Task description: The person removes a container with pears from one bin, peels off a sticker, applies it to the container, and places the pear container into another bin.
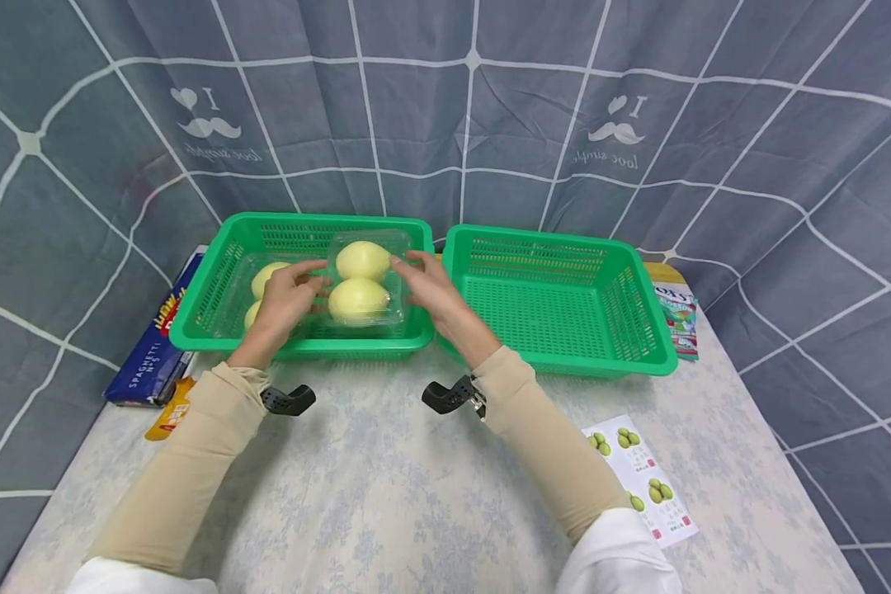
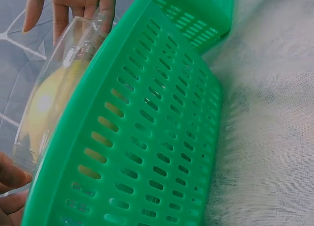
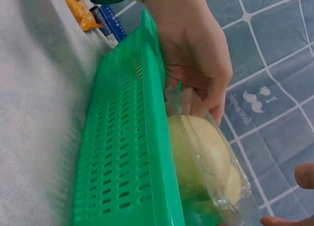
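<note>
Clamshell box point(image 1: 361, 285) of yellow fruit, grasped at opposite ends by left hand point(image 1: 285, 297) and right hand point(image 1: 432, 285), was steadied level over left basket point(image 1: 215, 285).

Two green plastic baskets stand side by side – the left basket point(image 1: 215, 297) and the right basket point(image 1: 564, 305). Two clear clamshell packs of yellow fruit – the nearer clamshell point(image 1: 364, 285) shows two fruits, the other clamshell point(image 1: 256, 301) partly hidden. One spaghetti box point(image 1: 152, 342), one sticker sheet point(image 1: 642, 478).

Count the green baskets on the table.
2: the left basket holds packed yellow fruit where both hands work; the right basket sits touching or nearly touching it.
</note>
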{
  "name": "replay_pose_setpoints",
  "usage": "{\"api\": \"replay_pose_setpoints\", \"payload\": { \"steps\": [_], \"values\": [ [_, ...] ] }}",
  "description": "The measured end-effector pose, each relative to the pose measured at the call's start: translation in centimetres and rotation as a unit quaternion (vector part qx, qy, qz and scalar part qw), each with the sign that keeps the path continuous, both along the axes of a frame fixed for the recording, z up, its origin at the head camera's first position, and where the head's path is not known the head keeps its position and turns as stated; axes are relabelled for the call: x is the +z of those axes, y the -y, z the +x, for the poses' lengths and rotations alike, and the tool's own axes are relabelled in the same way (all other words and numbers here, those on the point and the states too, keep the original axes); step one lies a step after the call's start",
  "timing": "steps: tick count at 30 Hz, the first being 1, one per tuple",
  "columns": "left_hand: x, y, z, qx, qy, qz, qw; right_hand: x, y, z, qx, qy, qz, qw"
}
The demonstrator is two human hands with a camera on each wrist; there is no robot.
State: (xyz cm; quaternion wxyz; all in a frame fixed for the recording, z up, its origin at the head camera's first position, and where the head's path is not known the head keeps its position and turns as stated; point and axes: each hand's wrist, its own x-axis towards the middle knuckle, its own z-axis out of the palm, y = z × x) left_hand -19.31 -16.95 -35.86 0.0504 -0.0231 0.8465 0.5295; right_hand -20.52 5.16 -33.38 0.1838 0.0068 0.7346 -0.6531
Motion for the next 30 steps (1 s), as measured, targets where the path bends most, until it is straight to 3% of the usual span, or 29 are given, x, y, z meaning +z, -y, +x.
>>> {"api": "replay_pose_setpoints", "payload": {
  "steps": [12,30],
  "values": [
    [-0.3,0.3,-0.1,0.015,0.03,0.046,0.9984,-0.6,-0.7,-0.3,-0.012,0.001,-0.02,1.0],
    [-0.1,0.8,0.2,0.023,0.016,0.105,0.9941,0.1,-1.0,0.3,-0.024,-0.007,-0.044,0.999]
  ]
}}
